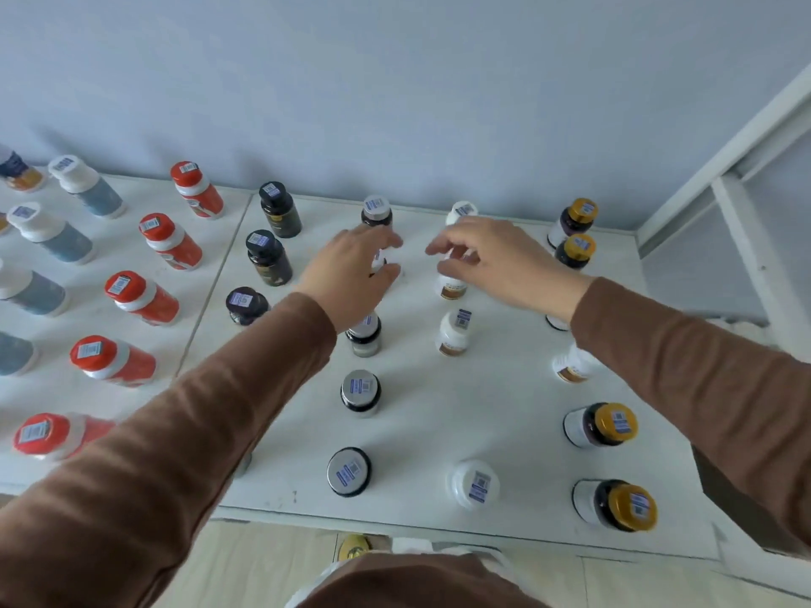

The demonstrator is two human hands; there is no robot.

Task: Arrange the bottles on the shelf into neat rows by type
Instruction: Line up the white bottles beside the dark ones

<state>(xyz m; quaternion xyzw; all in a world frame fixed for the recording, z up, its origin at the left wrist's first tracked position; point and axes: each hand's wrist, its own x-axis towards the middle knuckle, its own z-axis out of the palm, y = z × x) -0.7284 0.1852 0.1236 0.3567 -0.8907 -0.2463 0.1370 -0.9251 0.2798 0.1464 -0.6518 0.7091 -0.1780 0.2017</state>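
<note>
bottles (360, 392): barcode stickers on caps | label text unreadable, perhaps blur

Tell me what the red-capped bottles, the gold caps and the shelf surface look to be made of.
Red-capped bottles: likely plastic, opaque with a soft sheen and moulded shoulders. Gold caps: glossy, metallic-looking; painted plastic or metal, I cannot tell which. Shelf surface: white painted or laminated board, matte, with small scuffs near the front edge.

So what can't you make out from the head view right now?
- Bottle under the left hand: mostly covered, grip unclear.
- Bottle below the right hand: cap hidden by the fingers.
- Bottles behind the right sleeve: partly covered.
- Blue bottles at the left edge: cut off.
- Cap stickers: too small to read.
</note>
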